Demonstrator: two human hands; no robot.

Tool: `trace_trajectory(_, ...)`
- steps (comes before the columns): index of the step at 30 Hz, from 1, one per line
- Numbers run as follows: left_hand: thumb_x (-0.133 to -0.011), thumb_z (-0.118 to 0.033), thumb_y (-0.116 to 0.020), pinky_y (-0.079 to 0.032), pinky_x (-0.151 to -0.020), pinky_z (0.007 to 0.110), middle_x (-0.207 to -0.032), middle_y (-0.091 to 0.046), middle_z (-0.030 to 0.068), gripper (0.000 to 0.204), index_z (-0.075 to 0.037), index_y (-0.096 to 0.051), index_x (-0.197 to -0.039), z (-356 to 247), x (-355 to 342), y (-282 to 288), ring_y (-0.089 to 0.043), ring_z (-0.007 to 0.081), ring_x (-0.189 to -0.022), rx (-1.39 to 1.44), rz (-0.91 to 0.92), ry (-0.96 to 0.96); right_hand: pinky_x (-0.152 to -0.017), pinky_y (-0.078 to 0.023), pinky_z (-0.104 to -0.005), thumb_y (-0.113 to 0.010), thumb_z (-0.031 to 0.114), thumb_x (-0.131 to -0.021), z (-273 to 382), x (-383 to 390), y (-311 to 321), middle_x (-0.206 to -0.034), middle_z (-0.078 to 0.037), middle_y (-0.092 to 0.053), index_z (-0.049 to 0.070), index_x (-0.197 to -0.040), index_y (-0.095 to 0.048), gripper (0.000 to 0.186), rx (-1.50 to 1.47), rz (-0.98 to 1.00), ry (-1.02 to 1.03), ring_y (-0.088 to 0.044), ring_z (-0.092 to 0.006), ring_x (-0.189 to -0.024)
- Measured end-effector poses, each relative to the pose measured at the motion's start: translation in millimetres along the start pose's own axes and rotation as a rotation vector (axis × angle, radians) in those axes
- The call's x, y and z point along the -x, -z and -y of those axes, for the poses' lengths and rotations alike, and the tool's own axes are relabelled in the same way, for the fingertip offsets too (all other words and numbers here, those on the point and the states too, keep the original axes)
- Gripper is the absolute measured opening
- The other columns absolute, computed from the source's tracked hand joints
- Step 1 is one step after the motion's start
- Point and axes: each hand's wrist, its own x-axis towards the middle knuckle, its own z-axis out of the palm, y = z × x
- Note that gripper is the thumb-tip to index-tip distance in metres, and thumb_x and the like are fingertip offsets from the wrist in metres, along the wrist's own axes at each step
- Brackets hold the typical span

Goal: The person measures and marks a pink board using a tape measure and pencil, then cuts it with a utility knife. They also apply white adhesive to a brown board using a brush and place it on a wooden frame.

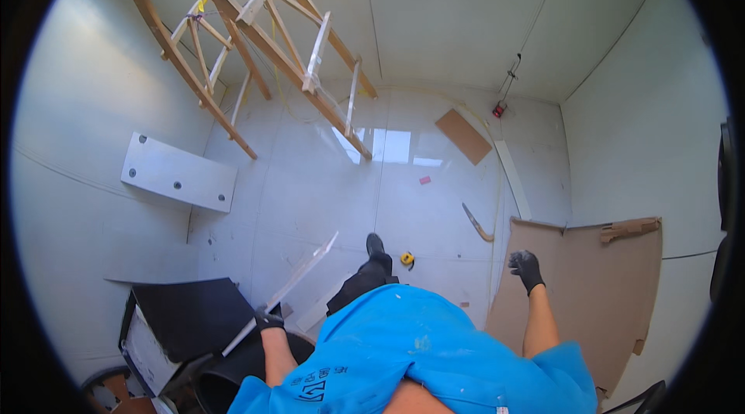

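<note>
My left hand, in a dark glove, grips a long narrow white strip near its lower part. The strip slants up and to the right over the floor, beside a black box-like thing. Out to the right, my right hand, in a dark glove with pale, dusty fingers, hangs above a large brown cardboard sheet. Its fingers look loosely bent and a little apart, with nothing visible in them. A saw with a curved tan handle lies on the floor nearby. By my foot rests a yellow tape measure.
Wooden ladders stand at the back left below the window. A white panel with round holes is by the left wall. On the floor lie a brown board and another white strip. A red device is near the back wall.
</note>
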Motion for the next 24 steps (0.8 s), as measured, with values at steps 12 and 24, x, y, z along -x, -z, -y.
trace_trajectory(12, -0.086, -0.008, -0.049, -0.047, -0.099, 0.050, -0.113, -0.057, 0.0193, 0.020, 0.000, -0.055, -0.104, -27.2, -64.1, -112.5, -0.057, 0.0353, -0.106, 0.602, -0.340, 0.289, -0.061, -0.055, -0.0302, -0.054, 0.022, -0.091, 177.6, -91.8, -141.8, -0.080, -0.006, -0.065, 0.002, -0.093, -0.064, 0.022, 0.348, 0.274, -0.117, -0.066, -0.0147, -0.073)
trace_trajectory(24, -0.077, -0.002, -0.063, -0.048, -0.092, 0.044, -0.110, -0.060, 0.0095, 0.038, -0.006, -0.056, -0.114, -129.1, -18.3, -254.9, -0.058, 0.0286, -0.103, 0.776, -0.379, 0.017, -0.055, -0.056, -0.0309, -0.055, 0.024, -0.091, 296.8, -316.9, -151.6, -0.079, -0.008, -0.066, 0.003, -0.090, -0.063, 0.022, 0.538, 0.540, -0.075, -0.069, -0.0164, -0.072)
